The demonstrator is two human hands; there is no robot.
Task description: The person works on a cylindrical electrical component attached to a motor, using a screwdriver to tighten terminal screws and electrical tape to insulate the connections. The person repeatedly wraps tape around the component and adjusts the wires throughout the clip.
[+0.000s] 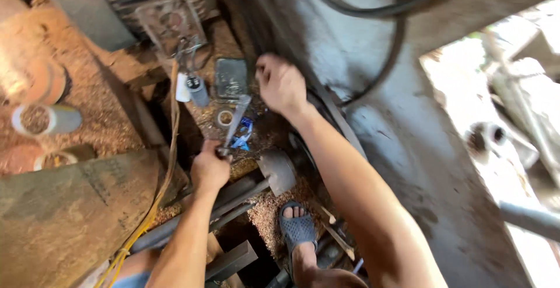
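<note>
Here the fingers of the left hand point(209, 168) are curled tight round the lower end of a flat metal wrench point(235, 120), which angles up and away from the knuckles over sawdust-strewn ground. The right hand point(281, 84) reaches further out; its fingers are bent and bunched against a dark belt point(335, 116) where that belt runs along the sloping grey machine body point(420, 148), but the blur hides whether they truly pinch it or only press on it.

Just beyond the wrench tip lie a small ring-shaped washer point(225, 117), a scrap of blue wrapper point(242, 133) and a dark rectangular case point(231, 78); a little further up sits a small white and grey bottle point(191, 88). Below the left wrist a broad-headed hammer point(275, 170) rests with its handle running back toward the person, and below that a foot in a grey sandal point(296, 229) stands on the sawdust. A yellow cord point(166, 171) trails down to the left of the left forearm.

Judging by this, the work stands at feeling or seating the belt while the tool is kept ready. The next move seems to call for a firm, steady pull of the right fingers along the belt, and for bringing the wrench from beside it onto whatever fastening holds it, which is not visible here.
</note>
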